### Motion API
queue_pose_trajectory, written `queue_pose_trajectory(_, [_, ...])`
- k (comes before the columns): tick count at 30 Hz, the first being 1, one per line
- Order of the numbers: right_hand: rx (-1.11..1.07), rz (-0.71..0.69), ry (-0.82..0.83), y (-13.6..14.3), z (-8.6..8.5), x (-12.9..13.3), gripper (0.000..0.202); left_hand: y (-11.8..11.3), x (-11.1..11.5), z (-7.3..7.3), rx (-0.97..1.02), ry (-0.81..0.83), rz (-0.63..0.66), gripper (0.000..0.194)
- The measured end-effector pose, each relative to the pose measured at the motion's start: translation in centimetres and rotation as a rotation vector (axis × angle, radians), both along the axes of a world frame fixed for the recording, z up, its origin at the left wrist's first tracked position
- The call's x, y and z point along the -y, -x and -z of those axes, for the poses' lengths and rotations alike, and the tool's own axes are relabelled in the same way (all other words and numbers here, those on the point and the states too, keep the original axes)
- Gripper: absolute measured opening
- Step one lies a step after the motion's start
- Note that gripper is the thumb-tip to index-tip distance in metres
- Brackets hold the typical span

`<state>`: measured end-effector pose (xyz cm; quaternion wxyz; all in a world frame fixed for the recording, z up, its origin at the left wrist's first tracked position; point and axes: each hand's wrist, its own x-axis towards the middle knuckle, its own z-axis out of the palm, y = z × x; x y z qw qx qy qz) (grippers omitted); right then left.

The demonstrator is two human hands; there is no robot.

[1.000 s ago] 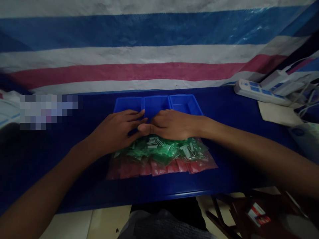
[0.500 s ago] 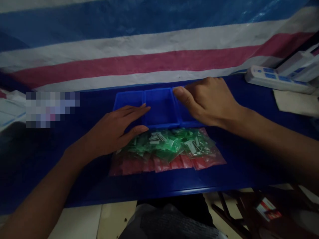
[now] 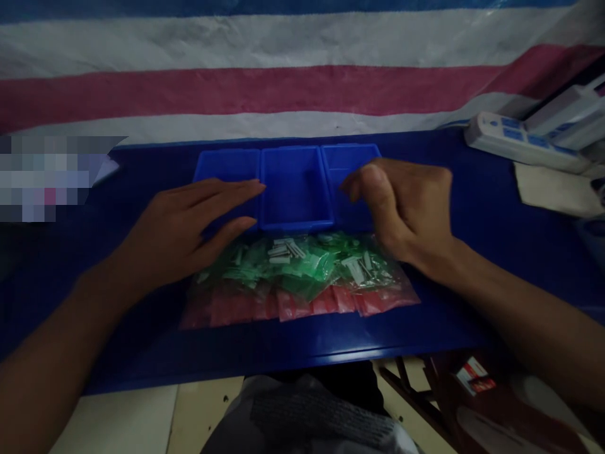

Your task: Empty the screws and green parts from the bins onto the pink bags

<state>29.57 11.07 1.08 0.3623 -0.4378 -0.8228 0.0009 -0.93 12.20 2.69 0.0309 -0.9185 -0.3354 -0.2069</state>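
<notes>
Three blue plastic bins stand side by side: a left bin (image 3: 227,165), a middle bin (image 3: 297,186) and a right bin (image 3: 350,157). My left hand (image 3: 198,211) is stretched out over the left bin, its fingers straight and thumb apart, with nothing in it. Over the front of the right bin, my right hand (image 3: 406,208) has its fingers curled in and the thumb on top. Its palm is hidden. In front of the bins lies a row of clear and green zip bags (image 3: 307,268) with red ends, holding small pale and metallic pieces.
The blue table (image 3: 307,343) ends at a front edge near my lap. A white power strip (image 3: 515,139) and a folded cloth (image 3: 553,189) lie at the right. Striped sheeting (image 3: 265,91) hangs behind. A dark red stool (image 3: 515,391) stands below right.
The view has shifted slightly. My left hand has drawn back left from the middle bin's edge. My right hand has moved a little nearer me, its fingers now curled downward.
</notes>
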Motion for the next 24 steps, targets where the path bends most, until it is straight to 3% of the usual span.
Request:
queue_pose_trajectory(3, [-0.199,-0.112,-0.277,-0.2,0.3,-0.1,0.032,0.2,0.1,0.7,0.014,-0.146,0.010,0.028])
queue_pose_trajectory(7, [-0.198,-0.140,-0.388,-0.7,0.7,-0.5,0.027,0.3,0.3,1.1,0.007,-0.225,-0.024,0.026])
queue_pose_trajectory(17, [-0.237,-0.113,-0.369,-0.8,1.0,0.5,0.028,0.4,-0.2,0.9,-0.084,-0.347,0.059,0.022])
queue_pose_trajectory(22, [-0.239,-0.224,-0.370,-0.7,1.2,0.8,0.024,0.7,0.7,-0.1,-0.065,-0.343,0.044,0.025])
queue_pose_trajectory(24, [-0.226,-0.247,-0.370,-0.8,1.3,0.7,0.022,0.9,1.5,-0.3,-0.023,-0.291,-0.019,0.025])
